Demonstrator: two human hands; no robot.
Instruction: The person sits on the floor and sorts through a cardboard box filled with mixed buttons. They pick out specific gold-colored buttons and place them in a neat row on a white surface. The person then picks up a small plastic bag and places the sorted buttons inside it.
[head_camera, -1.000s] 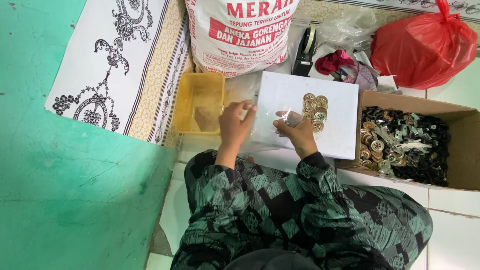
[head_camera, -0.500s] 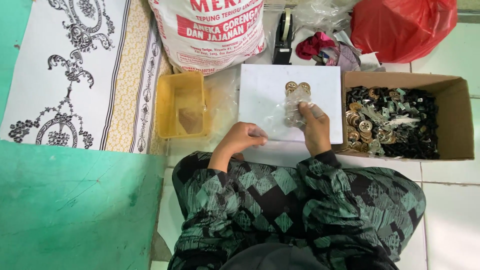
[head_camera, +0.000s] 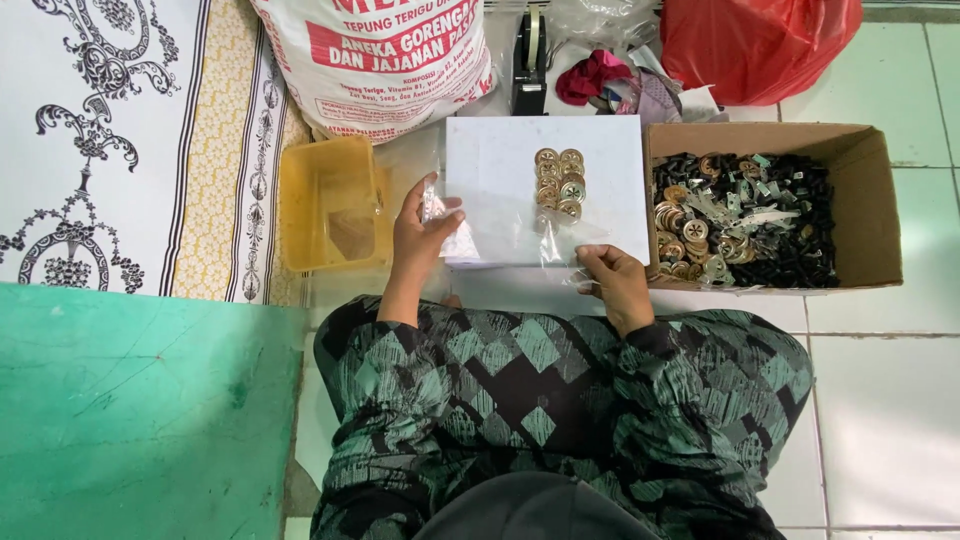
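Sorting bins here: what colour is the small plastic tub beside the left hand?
Translucent yellow plastic tub, clearest in the head view.

Hands (head_camera: 425, 228) (head_camera: 612, 280) grip clear bag (head_camera: 556, 235) — buttons (head_camera: 559, 180) inside.

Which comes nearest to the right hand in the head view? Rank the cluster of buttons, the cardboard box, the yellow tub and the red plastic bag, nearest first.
From the right hand:
1. Cardboard box, immediately right of it; its near corner almost meets the hand.
2. Cluster of buttons, just above, on the white sheet.
3. Yellow tub, far left, beyond the left hand.
4. Red plastic bag, top right.
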